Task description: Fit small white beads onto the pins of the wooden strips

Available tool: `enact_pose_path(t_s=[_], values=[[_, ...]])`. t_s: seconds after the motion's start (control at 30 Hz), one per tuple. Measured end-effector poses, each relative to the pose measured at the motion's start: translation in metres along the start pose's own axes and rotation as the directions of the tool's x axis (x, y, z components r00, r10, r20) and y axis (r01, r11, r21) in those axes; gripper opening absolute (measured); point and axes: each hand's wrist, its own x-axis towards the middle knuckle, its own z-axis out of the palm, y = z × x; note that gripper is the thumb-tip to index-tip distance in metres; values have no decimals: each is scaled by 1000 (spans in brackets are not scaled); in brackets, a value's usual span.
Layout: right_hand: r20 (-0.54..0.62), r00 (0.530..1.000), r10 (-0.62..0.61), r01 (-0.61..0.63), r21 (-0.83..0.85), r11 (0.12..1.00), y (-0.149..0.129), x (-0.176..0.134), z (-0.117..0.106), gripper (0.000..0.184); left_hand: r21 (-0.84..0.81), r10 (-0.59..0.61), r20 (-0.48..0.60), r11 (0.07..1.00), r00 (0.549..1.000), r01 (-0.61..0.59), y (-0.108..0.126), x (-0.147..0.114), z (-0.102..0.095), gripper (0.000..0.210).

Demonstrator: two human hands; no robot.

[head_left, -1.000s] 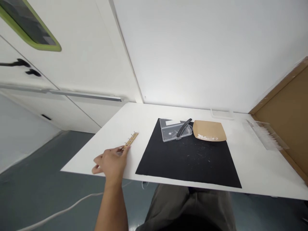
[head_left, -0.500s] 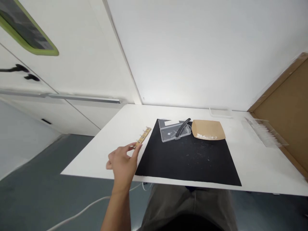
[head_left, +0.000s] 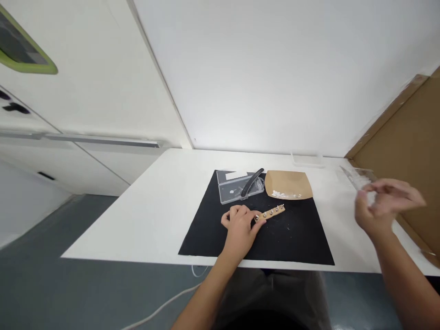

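Strip (head_left: pixel 274 212) over black mat (head_left: pixel 206 236), long axis slanting, free end pointing right and slightly away from wearer. Tan, narrow, row of shiny metal studs (head_left: pixel 271 213), whitish bits on them. Left hand (head_left: pixel 239 227) pinches left end. Right hand (head_left: pixel 380 208) well apart, blurred, fingers curled near clear container (head_left: pixel 354 177); can't tell if holding anything.

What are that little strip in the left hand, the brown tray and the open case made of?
The strip: probably wood, going by its matt tan look, with shiny, metallic-looking studs. The tray: likely card, plain brown and matt, with thin, curved edges. The case: seemingly clear, glossy plastic; the dark mat shows through it.
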Motion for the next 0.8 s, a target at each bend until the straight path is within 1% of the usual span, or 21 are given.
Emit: enact_pose_path(t_s=[0.07,0.1,0.13,0.2,0.23,0.27,0.3,0.33,0.37,0.4,0.47,0.5,0.53,0.6,0.7,0.8], values=[[122,984,-133,131,27,991,6,3,31,61,9,17,26,1000,1000,-17,-1,6,1,11],[196,967,-164,158,49,986,6,4,47,64,16,29,34,999,999,-30,-2,9,2,11],[236,958,-162,143,95,985,4,5,63,63,22,41,41,999,998,-42,-2,11,2,11],[325,935,-140,89,168,982,-3,5,89,55,29,54,54,998,997,-56,-3,15,3,11],[392,907,-154,91,173,981,-8,4,98,47,30,55,61,998,997,-57,-4,17,3,11],[475,858,-194,121,180,976,-12,1,103,39,29,56,68,998,996,-58,-4,18,3,11],[556,796,-239,155,195,968,-15,-3,105,33,27,61,78,998,995,-63,-5,20,3,11],[614,734,-292,197,219,956,-18,-8,106,29,23,68,89,997,994,-70,-6,21,3,12],[652,686,-325,219,241,946,-20,-14,104,26,19,75,100,997,992,-77,-7,22,4,14],[678,649,-345,231,255,939,-21,-20,102,24,12,83,109,996,991,-85,-9,23,4,16],[760,558,-333,239,237,942,-20,-30,97,21,-5,92,123,996,988,-92,-13,24,4,19],[792,528,-307,231,214,949,-19,-34,95,19,-15,92,125,996,988,-91,-15,25,5,20],[819,503,-278,223,188,957,-18,-37,93,17,-24,90,121,996,989,-87,-17,25,6,21],[847,472,-245,205,165,965,-17,-41,93,15,-38,81,101,996,992,-78,-20,26,7,26],[865,436,-249,205,174,963,-18,-42,93,14,-56,51,75,997,996,-47,-22,27,7,32],[883,399,-248,241,160,957,-22,-40,92,12,-78,10,86,997,996,-3,-22,28,5,31]])
